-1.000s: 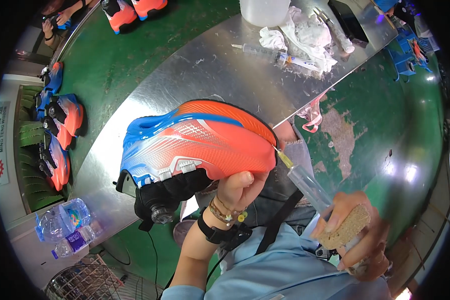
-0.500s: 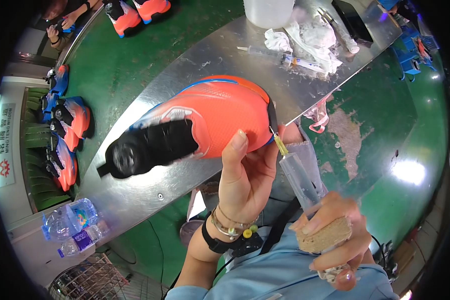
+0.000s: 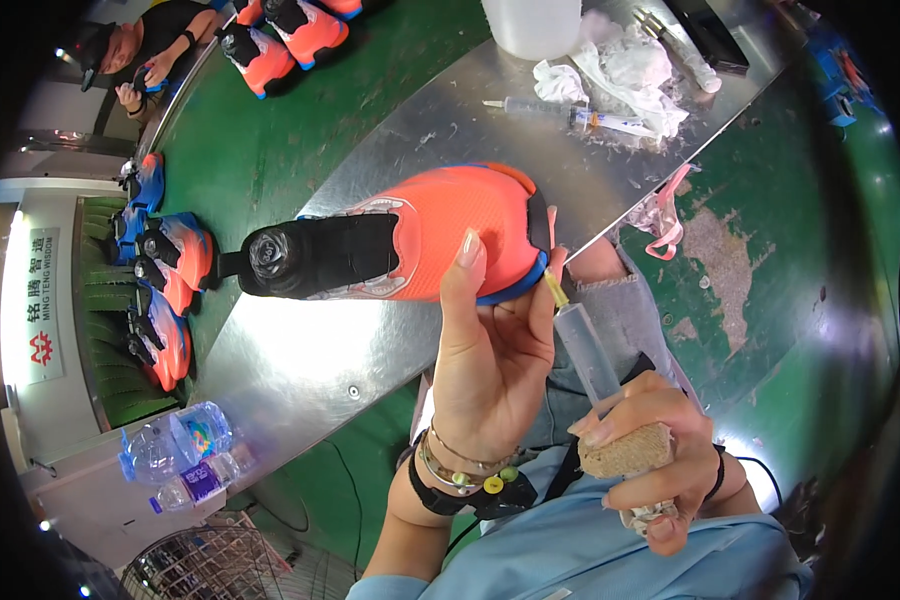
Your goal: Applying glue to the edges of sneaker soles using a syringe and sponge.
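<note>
1. While the left hand (image 3: pixel 490 360) grips the orange shoe (image 3: pixel 410 240) above the metal table (image 3: pixel 300 350), a gluing step seems under way.
2. Right hand (image 3: pixel 645 470) clutches a syringe (image 3: pixel 582 340) (plus a brown block (image 3: pixel 630 452)), tip at the sole edge; next calls for steady pressing along that seam.

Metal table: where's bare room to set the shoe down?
Bare steel on the metal table below the held shoe, toward the water bottles. Another bare strip up-left of the shoe, bordering the green belt. Crowded at the far end: rags, syringe, white tub.
</note>
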Available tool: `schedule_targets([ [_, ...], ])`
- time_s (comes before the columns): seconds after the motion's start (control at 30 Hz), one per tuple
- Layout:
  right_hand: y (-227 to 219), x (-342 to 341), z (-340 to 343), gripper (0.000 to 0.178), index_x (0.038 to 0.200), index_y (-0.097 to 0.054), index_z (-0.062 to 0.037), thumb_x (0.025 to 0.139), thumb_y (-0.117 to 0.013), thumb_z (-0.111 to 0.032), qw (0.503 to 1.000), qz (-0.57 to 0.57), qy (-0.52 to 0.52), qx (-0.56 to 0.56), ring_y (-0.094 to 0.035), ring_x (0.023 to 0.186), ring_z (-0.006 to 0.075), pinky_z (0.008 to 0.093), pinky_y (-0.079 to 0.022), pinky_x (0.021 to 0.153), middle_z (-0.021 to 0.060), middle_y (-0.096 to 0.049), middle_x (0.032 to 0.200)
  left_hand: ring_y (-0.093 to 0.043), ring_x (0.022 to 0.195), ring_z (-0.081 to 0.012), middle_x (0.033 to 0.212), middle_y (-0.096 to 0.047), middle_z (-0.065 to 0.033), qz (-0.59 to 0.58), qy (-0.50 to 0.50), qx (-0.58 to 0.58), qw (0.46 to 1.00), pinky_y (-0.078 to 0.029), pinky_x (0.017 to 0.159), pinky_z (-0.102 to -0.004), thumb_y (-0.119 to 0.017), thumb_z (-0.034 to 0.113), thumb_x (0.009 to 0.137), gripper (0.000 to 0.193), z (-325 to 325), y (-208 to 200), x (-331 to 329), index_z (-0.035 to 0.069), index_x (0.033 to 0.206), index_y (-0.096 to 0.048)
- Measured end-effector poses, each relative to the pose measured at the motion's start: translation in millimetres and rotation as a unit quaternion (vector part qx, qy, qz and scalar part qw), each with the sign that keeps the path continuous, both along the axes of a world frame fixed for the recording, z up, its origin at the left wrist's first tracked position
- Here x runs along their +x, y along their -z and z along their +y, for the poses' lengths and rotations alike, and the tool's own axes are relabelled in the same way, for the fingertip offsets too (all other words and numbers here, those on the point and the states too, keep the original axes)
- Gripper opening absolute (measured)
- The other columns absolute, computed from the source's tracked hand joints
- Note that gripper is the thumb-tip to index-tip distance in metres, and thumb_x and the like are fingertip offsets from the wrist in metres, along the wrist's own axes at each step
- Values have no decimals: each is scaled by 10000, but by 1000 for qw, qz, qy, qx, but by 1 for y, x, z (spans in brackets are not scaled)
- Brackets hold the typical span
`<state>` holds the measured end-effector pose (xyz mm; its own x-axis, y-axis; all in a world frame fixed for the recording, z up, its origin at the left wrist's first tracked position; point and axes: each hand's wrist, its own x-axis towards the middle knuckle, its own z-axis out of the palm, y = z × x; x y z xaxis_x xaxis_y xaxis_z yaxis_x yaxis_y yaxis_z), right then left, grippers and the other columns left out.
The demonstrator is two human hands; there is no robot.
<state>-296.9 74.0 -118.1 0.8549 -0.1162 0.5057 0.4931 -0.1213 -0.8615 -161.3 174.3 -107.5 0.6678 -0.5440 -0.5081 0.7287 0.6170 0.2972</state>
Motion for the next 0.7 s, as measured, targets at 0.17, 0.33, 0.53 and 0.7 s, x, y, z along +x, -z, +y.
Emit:
schedule_targets([
  [0.17, 0, -4, -5, 303, 712, -647, -160, 758, -515, -429, 1000, 22, 4, 13, -555, 783, 300, 348, -427, 620, 163, -444, 1007, -553, 1054, -215, 1078, -579, -108, 8, -32, 22, 999, -462, 950, -334, -612, 199, 846, 357, -3, 10, 11, -3, 1119, -500],
  [0.33, 4, -17, -14, 282, 677, -659, -104, 727, -579, -370, 986, -15, 137, 89, -528, 822, 321, 410, -514, 689, 198, -429, 1014, -528, 1097, -250, 1094, -549, -158, 30, -7, 11, 999, -448, 965, -350, -620, 204, 840, 355, 44, 32, 97, -22, 1090, -510],
  [0.53, 7, 2, -13, 283, 678, -650, -54, 768, -540, -298, 991, 46, 104, 74, -546, 894, 319, 383, -456, 759, 237, -458, 1035, -576, 933, -242, 1056, -545, -164, -280, -233, 206, 908, -492, 890, -292, -606, 266, 842, 402, 191, 78, 279, -71, 1032, -497],
  [0.7, 25, 30, -32, 344, 652, -628, -64, 804, -509, -349, 982, 56, 178, 24, -550, 880, 311, 379, -455, 737, 245, -471, 1009, -473, 1161, -247, 1254, -448, -165, -183, -407, 312, 839, -457, 950, -313, -504, 235, 891, 463, 222, 103, 309, -97, 1186, -372],
])
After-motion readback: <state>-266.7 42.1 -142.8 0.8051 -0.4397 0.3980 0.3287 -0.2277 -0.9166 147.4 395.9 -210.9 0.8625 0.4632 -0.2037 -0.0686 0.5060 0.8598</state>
